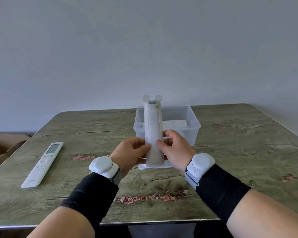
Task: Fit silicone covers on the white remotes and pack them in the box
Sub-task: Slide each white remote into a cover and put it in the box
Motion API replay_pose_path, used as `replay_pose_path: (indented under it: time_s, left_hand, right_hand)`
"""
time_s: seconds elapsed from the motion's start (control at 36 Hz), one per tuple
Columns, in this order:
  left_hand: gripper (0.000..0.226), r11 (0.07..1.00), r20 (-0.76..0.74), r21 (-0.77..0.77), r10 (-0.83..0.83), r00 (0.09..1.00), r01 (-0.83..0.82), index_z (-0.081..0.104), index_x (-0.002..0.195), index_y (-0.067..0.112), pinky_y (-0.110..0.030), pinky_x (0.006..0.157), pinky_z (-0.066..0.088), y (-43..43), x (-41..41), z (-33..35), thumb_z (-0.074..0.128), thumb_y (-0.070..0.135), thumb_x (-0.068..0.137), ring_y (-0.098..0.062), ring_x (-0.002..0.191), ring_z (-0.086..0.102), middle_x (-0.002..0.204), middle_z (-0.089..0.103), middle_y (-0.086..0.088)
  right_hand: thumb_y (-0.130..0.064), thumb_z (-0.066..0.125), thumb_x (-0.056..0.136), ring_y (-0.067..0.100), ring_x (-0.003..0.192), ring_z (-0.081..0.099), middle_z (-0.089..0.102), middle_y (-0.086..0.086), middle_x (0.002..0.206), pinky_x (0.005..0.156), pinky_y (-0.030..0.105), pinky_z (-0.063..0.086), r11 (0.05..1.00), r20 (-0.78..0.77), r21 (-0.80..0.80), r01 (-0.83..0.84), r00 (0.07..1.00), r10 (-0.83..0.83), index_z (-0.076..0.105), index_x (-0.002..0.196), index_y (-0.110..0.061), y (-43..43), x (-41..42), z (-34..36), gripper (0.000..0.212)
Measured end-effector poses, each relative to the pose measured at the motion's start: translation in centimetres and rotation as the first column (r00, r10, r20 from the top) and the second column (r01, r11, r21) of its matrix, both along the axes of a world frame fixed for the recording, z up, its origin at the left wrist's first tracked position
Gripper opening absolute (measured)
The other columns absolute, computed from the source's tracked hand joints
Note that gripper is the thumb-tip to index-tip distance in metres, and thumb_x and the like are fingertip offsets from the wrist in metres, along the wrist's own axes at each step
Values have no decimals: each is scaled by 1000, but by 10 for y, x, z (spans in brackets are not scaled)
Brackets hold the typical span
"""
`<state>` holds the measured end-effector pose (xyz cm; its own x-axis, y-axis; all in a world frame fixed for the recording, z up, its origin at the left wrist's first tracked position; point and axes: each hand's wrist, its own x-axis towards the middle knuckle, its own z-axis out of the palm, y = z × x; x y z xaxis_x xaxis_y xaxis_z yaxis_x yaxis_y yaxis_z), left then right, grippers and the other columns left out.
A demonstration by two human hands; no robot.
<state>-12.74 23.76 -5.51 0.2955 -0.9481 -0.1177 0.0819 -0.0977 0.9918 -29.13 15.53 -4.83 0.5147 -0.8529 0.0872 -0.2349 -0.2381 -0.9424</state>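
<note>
A white remote in a translucent silicone cover (153,127) with two round ears stands upright above the table, its back toward me. My left hand (130,154) grips its lower left side and my right hand (175,149) grips its lower right side, thumbs on the back. Behind it a clear plastic box (187,117) holds another covered remote (175,124) lying flat. A bare white remote (44,164) lies face up at the table's left. Another silicone cover (142,167) lies on the table under my hands, mostly hidden.
The green wood-patterned table (230,160) runs to a plain wall at the back. A cardboard box (2,152) sits beyond the table's left edge. The table's front edge is just below my forearms.
</note>
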Motion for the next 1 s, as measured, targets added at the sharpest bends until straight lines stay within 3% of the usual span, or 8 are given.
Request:
replay_pose_path:
  time_s: [0.28, 0.44, 0.53, 0.61, 0.69, 0.78, 0.86, 1.0]
  left_hand:
    - [26, 964, -59, -177, 191, 980, -198, 68, 126, 10, -40, 84, 63, -10, 5, 33, 58, 19, 104, -27, 97, 77, 109, 79, -9]
    - [19, 951, 23, -239, 210, 977, -199, 82, 95, 22, -34, 77, 62, -9, 1, 46, 64, 21, 101, -18, 92, 77, 100, 81, -3]
    - [19, 954, 29, -237, 196, 980, -184, 83, 94, 23, -35, 80, 63, -6, -3, 46, 65, 24, 100, -20, 94, 77, 102, 81, -3]
    - [21, 955, 55, -242, 192, 980, -174, 83, 91, 22, -31, 78, 62, -7, -10, 53, 65, 25, 101, -19, 92, 77, 102, 81, -3]
    - [22, 959, 98, -241, 180, 979, -152, 82, 85, 20, -28, 74, 61, -9, -19, 61, 66, 22, 100, -18, 88, 77, 96, 81, -3]
    - [20, 960, 141, -246, 170, 975, -132, 79, 86, 18, -32, 78, 61, -12, -27, 69, 66, 25, 99, -20, 91, 76, 95, 81, -3]
    - [21, 959, 151, -253, 172, 974, -130, 79, 83, 19, -43, 89, 62, -13, -30, 74, 67, 29, 99, -26, 93, 75, 95, 81, -5]
    - [25, 961, 198, -248, 178, 964, -126, 79, 76, 30, -47, 91, 61, -11, -32, 71, 67, 33, 98, -31, 97, 75, 95, 81, -7]
  right_hand:
    - [-36, 66, 92, 15, 76, 67, 69, -5, 87, 78, 43, 60, 995, -93, -11, -101, 991, 99, 55, 104, -38, 5, -10, -4, 17]
    - [-38, 65, 90, 7, 74, 61, 67, -9, 89, 65, 25, 50, 988, -269, -69, -136, 956, 113, 57, 101, -32, 11, -11, -6, 15]
    - [-54, 66, 88, 1, 88, 62, 66, -15, 100, 68, 19, 48, 994, -190, -73, -80, 980, 65, 60, 108, -32, 10, -12, 3, 30]
    - [-62, 60, 87, 0, 93, 65, 69, -17, 102, 84, 29, 56, 990, -10, -137, 20, 1000, -21, 63, 112, -39, 5, -12, 25, 35]
    - [-62, 60, 82, 5, 82, 69, 73, -15, 84, 79, 39, 59, 978, 123, -185, 93, 990, -71, 70, 92, -37, 0, -10, 47, 29]
    - [-52, 60, 86, 18, 72, 67, 72, -4, 77, 74, 43, 59, 961, 109, -232, 152, 985, -130, 68, 80, -27, -5, -8, 59, 27]
    - [-47, 59, 89, 18, 69, 63, 70, 0, 74, 67, 36, 53, 950, 89, -266, 164, 985, -145, 65, 77, -23, -8, -10, 61, 27]
    - [-41, 56, 95, -2, 59, 52, 58, -23, 61, 53, 15, 36, 934, 13, -330, 140, 990, -143, 59, 76, -25, -3, -13, 59, 25]
